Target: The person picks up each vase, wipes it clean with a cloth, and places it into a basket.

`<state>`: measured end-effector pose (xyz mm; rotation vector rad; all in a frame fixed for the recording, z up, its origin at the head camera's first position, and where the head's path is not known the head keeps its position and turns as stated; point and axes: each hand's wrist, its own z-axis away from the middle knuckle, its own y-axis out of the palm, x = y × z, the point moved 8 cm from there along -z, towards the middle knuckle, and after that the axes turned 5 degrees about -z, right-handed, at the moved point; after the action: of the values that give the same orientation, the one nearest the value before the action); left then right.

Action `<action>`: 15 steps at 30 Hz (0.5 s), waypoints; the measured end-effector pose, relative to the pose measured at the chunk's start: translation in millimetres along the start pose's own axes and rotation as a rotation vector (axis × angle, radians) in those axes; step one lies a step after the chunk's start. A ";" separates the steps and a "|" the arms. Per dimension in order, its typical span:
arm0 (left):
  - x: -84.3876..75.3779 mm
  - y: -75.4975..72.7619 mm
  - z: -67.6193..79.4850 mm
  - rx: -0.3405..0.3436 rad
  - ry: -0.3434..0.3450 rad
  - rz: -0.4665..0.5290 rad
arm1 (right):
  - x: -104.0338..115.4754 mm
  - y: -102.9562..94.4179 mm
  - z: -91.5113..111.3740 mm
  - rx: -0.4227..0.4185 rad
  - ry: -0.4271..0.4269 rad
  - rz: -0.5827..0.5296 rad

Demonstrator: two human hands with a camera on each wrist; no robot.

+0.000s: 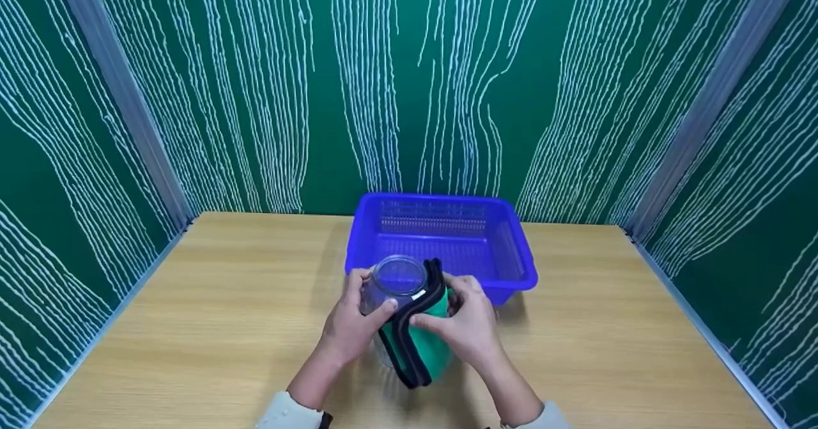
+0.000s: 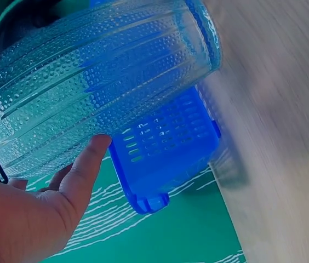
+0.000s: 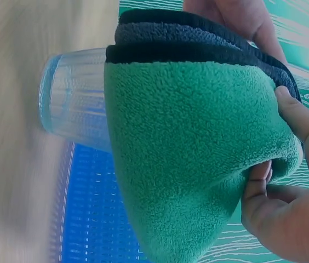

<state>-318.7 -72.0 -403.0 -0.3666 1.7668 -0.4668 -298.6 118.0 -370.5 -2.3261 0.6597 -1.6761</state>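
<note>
A clear glass jar (image 1: 378, 298) with a round open mouth is held above the table by my left hand (image 1: 348, 328), its thumb on the near side. In the left wrist view the jar (image 2: 127, 66) shows ribbed, dimpled glass and a smooth base. My right hand (image 1: 471, 327) pinches a folded towel (image 1: 429, 346), green with a grey inner side and black edging. The towel lies against the jar's right side. In the right wrist view, the fingers and thumb bunch the green towel (image 3: 182, 131), which hides much of the jar (image 3: 78, 93).
A blue-purple plastic basket (image 1: 441, 282) with perforated walls stands on the wooden table (image 1: 255, 301), just beyond the hands, near the back wall. Green panels (image 1: 409, 96) with white wavy lines enclose the table at the back and both sides.
</note>
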 end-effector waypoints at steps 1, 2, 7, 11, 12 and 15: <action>0.2 0.4 0.3 0.001 -0.004 -0.003 | 0.5 0.0 0.2 -0.006 -0.001 0.000; -0.2 0.6 0.5 -0.001 -0.002 -0.006 | 0.7 0.1 0.3 -0.012 -0.001 0.001; -3.2 0.6 1.3 -0.008 0.025 -0.095 | 1.3 4.3 0.0 0.030 0.013 -0.005; -3.4 0.6 0.6 0.003 0.043 -0.170 | 0.7 8.1 -0.8 0.094 0.043 0.014; -3.1 0.5 0.5 0.006 0.041 -0.170 | 0.3 8.5 -1.2 0.104 0.050 0.018; -2.9 -0.9 -0.3 0.000 0.045 -0.176 | -0.4 9.6 -2.2 0.121 0.057 0.033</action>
<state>-318.3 -71.3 -400.1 -0.5176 1.7865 -0.6036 -303.1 110.0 -374.0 -2.1811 0.5866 -1.7235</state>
